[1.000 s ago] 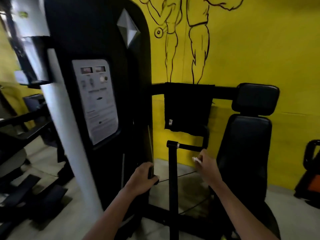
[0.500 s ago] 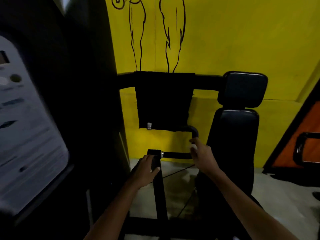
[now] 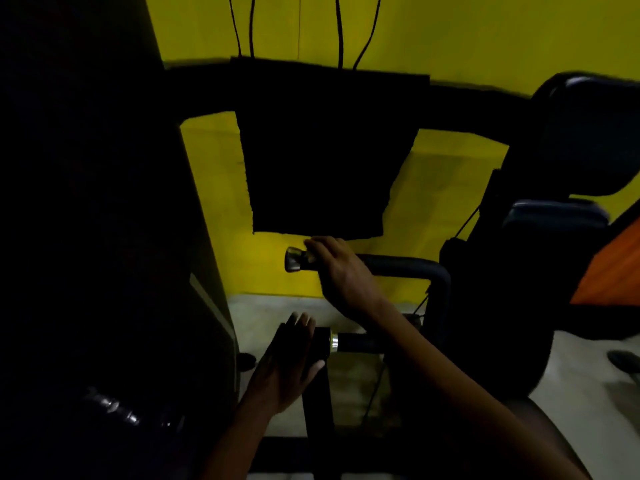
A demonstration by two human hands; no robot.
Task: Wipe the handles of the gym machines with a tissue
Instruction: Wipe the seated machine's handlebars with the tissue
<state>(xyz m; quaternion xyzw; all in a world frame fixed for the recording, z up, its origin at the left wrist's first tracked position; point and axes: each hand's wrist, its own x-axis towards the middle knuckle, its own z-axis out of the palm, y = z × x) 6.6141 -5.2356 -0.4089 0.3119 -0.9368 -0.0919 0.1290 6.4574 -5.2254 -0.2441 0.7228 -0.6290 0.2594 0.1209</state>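
A black upper handle [image 3: 398,263] with a metal end cap [image 3: 293,259] juts left from the machine's arm. My right hand [image 3: 341,271] grips this handle just behind the cap, fingers curled over it. The tissue does not show; it may be hidden under the fingers. Below it a lower handle [image 3: 360,342] with a silver ring [image 3: 334,340] sticks out of a black upright post [image 3: 317,393]. My left hand [image 3: 285,365] rests flat on the post's top, fingers straight.
A black cloth [image 3: 315,150] hangs over the machine's crossbar [image 3: 467,105]. The seat's back pad [image 3: 554,244] and headrest [image 3: 595,133] stand at the right. The dark weight-stack housing [image 3: 86,202] fills the left. An orange panel [image 3: 616,265] shows at far right.
The camera has moved closer and lower. My right hand slid left along the upper handle to its metal end. My left hand stays on the post top, fingers now straighter.
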